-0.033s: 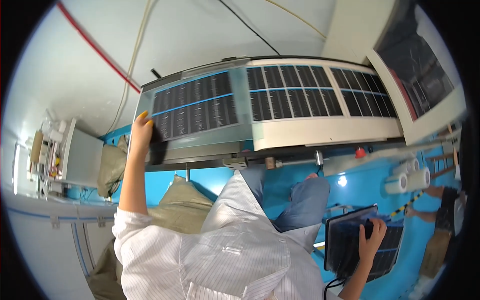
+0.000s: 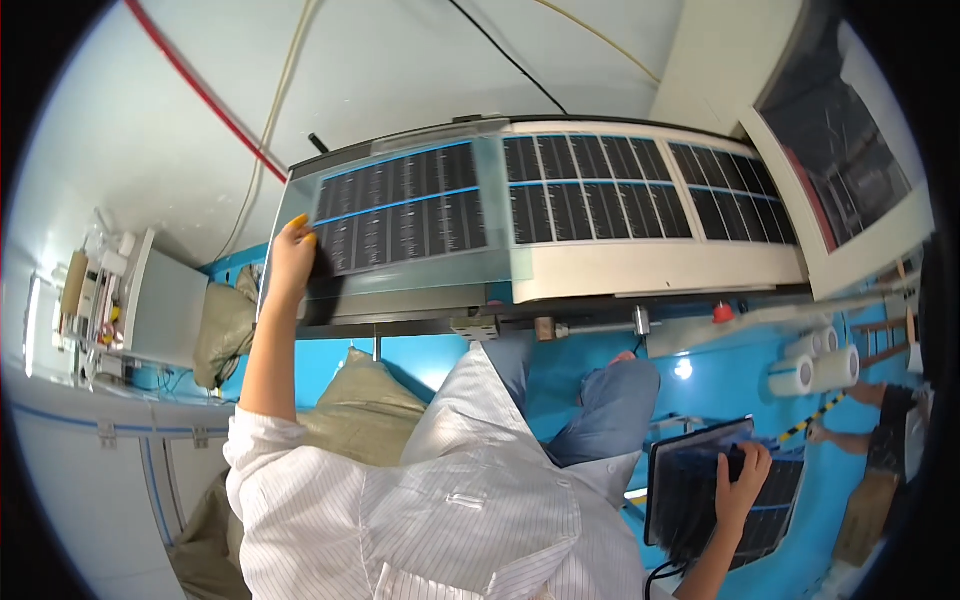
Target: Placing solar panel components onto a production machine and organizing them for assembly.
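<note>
A dark printed sheet (image 2: 400, 215) with blue stripes and rows of small pale marks lies over a glass plate (image 2: 400, 280) at the left of the machine bed. Its left edge is gripped by my left hand (image 2: 290, 262), which wears yellow fingertip covers. Down at the right, my right hand (image 2: 743, 482) rests on a stack of similar dark sheets (image 2: 690, 490), thumb apart from the fingers. On the white belt (image 2: 600, 268) to the right of the glass, more dark striped sheets (image 2: 600, 190) lie flat in line.
A white-framed housing (image 2: 822, 235) closes off the belt's right end. Below the bed's front edge are a red button (image 2: 722, 312) and metal fittings. A greenish sack (image 2: 365, 410) stands by my left leg. White rolls (image 2: 820, 370) and another person (image 2: 885, 440) are at the right.
The left end of the sheet has shifted slightly away from me with my left hand, so it lies a little straighter. The right hand stays on the stack. The whole view has shifted slightly.
</note>
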`<move>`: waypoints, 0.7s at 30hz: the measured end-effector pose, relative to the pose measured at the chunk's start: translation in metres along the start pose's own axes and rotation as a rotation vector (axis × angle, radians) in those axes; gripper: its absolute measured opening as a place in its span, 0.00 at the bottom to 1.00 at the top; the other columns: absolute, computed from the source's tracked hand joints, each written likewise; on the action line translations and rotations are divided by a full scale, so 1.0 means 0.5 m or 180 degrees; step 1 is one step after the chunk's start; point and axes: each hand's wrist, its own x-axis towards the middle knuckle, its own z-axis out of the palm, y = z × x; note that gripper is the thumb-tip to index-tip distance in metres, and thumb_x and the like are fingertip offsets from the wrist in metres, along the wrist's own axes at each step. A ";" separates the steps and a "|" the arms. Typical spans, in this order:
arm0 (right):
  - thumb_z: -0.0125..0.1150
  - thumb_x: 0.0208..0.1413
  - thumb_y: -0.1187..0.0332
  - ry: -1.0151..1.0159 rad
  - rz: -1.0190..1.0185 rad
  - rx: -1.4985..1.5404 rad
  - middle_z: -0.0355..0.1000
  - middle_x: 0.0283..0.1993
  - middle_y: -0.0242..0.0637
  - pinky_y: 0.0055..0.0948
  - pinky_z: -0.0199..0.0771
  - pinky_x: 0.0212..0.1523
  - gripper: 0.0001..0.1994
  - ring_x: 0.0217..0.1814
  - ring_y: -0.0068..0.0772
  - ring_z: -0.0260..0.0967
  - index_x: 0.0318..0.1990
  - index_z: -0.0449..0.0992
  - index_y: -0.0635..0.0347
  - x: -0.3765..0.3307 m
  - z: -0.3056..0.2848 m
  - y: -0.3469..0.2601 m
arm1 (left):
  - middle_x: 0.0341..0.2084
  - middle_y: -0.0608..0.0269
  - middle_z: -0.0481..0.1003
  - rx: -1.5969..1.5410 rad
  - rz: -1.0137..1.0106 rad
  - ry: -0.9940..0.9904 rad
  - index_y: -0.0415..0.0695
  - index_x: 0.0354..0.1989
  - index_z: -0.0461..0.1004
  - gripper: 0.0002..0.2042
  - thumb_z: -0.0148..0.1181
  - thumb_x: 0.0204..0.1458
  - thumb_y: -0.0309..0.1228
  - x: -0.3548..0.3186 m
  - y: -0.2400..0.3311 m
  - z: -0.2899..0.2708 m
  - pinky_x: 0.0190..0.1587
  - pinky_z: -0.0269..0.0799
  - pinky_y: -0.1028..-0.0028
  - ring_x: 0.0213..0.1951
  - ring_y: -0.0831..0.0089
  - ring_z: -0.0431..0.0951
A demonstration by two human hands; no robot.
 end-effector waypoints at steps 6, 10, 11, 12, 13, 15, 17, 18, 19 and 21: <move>0.59 0.52 0.70 0.0114 -0.0194 -0.0131 0.60 0.35 0.43 0.42 0.57 0.44 0.10 0.41 0.48 0.57 0.34 0.64 0.64 0.012 0.033 -0.024 | 0.43 0.43 0.72 0.0576 0.0125 0.0158 0.33 0.49 0.71 0.18 0.49 0.47 0.18 0.014 0.036 0.025 0.51 0.68 0.67 0.46 0.52 0.74; 0.58 0.53 0.70 0.0358 -0.0134 -0.0083 0.58 0.31 0.43 0.41 0.56 0.40 0.10 0.37 0.47 0.55 0.31 0.62 0.64 0.011 0.052 -0.038 | 0.45 0.43 0.70 0.0685 0.0255 0.0162 0.33 0.50 0.71 0.19 0.48 0.47 0.18 0.018 0.029 0.029 0.53 0.66 0.66 0.48 0.52 0.72; 0.58 0.53 0.70 0.0366 -0.0126 -0.0093 0.58 0.31 0.43 0.41 0.56 0.40 0.10 0.37 0.47 0.55 0.31 0.62 0.64 0.010 0.055 -0.043 | 0.46 0.43 0.69 0.0638 0.0253 0.0145 0.33 0.50 0.71 0.19 0.47 0.47 0.18 0.022 0.022 0.028 0.53 0.65 0.66 0.49 0.52 0.71; 0.58 0.53 0.71 0.0394 -0.0082 -0.0041 0.58 0.31 0.43 0.41 0.56 0.40 0.10 0.37 0.47 0.55 0.31 0.62 0.64 0.007 0.057 -0.047 | 0.46 0.43 0.69 0.0592 0.0251 0.0127 0.33 0.50 0.70 0.19 0.47 0.47 0.18 0.024 0.017 0.028 0.54 0.65 0.66 0.49 0.52 0.71; 0.57 0.53 0.72 0.0421 -0.0036 0.0013 0.58 0.31 0.43 0.41 0.57 0.40 0.09 0.37 0.47 0.55 0.31 0.62 0.64 0.004 0.059 -0.052 | 0.46 0.43 0.69 0.0586 0.0259 0.0119 0.33 0.50 0.70 0.19 0.47 0.47 0.18 0.026 0.013 0.029 0.54 0.65 0.66 0.49 0.52 0.71; 0.57 0.53 0.73 0.0479 -0.0091 0.0055 0.60 0.31 0.44 0.41 0.57 0.39 0.08 0.36 0.47 0.56 0.31 0.63 0.65 -0.001 0.060 -0.067 | 0.47 0.43 0.68 0.0545 0.0221 0.0048 0.33 0.51 0.70 0.19 0.46 0.48 0.18 0.027 0.008 0.029 0.53 0.65 0.66 0.49 0.53 0.71; 0.57 0.53 0.74 0.0531 -0.0142 0.0100 0.61 0.32 0.44 0.41 0.58 0.39 0.07 0.36 0.47 0.57 0.31 0.63 0.65 -0.004 0.062 -0.080 | 0.47 0.44 0.68 0.0497 0.0206 0.0058 0.33 0.51 0.70 0.19 0.46 0.48 0.18 0.024 0.013 0.029 0.53 0.66 0.67 0.49 0.53 0.71; 0.57 0.53 0.75 0.0611 -0.0286 0.0077 0.63 0.33 0.45 0.41 0.59 0.39 0.07 0.37 0.47 0.58 0.31 0.64 0.65 -0.005 0.064 -0.085 | 0.47 0.44 0.68 0.0452 0.0180 0.0084 0.33 0.51 0.69 0.19 0.46 0.48 0.18 0.022 0.017 0.029 0.53 0.66 0.67 0.49 0.53 0.71; 0.57 0.53 0.75 0.0689 -0.0431 0.0053 0.64 0.34 0.45 0.41 0.60 0.40 0.06 0.37 0.47 0.60 0.32 0.65 0.65 -0.007 0.066 -0.090 | 0.47 0.44 0.68 0.0456 0.0187 0.0066 0.33 0.51 0.69 0.19 0.46 0.48 0.18 0.019 0.017 0.028 0.53 0.66 0.67 0.49 0.53 0.71; 0.56 0.54 0.75 0.0664 -0.0387 0.0077 0.65 0.34 0.45 0.40 0.61 0.40 0.05 0.38 0.47 0.60 0.32 0.66 0.65 -0.012 0.068 -0.099 | 0.48 0.44 0.67 0.0352 0.0126 0.0061 0.33 0.51 0.70 0.19 0.46 0.48 0.18 0.017 0.016 0.028 0.51 0.67 0.69 0.48 0.55 0.71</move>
